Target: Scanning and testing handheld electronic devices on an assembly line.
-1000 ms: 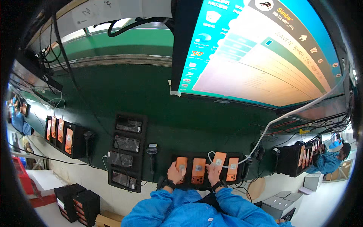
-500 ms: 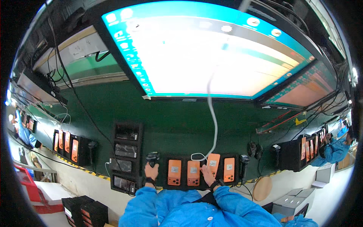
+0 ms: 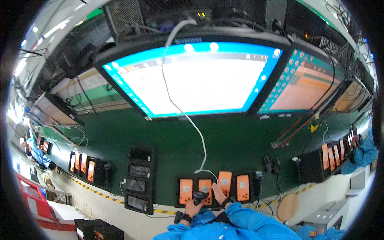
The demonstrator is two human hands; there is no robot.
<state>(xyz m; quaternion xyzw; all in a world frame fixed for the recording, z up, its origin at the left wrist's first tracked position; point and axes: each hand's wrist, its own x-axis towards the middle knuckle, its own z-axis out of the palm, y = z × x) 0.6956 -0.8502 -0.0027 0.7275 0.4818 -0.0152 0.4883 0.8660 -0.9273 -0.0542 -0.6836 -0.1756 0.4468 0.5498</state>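
My left hand [image 3: 193,209] is closed around a black handheld scanner [image 3: 200,195], held over the lower part of an orange phone [image 3: 205,186]. Close beside it, my right hand [image 3: 219,194] has its fingers closed at the end of a white cable [image 3: 201,146], against another orange phone [image 3: 225,182] that sits higher than its neighbours. More orange phones stand at either side, one at the left [image 3: 186,191] and one at the right [image 3: 243,187]. All of them rest in a black tray [image 3: 216,206]. My fingertips hide the cable's tip.
A black tray of dark-screened devices [image 3: 139,186] lies to the left. Another scanner [image 3: 259,176] and a mouse [image 3: 275,166] are on the right. Beyond stands a large lit monitor [image 3: 192,84]. A co-worker's blue sleeve [image 3: 362,154] shows at far right, beside more orange phones.
My left hand has brought the scanner rightward from beside the tray to over the second phone. The right hand remains by the third phone. The view has shifted, showing more of the monitor's top.
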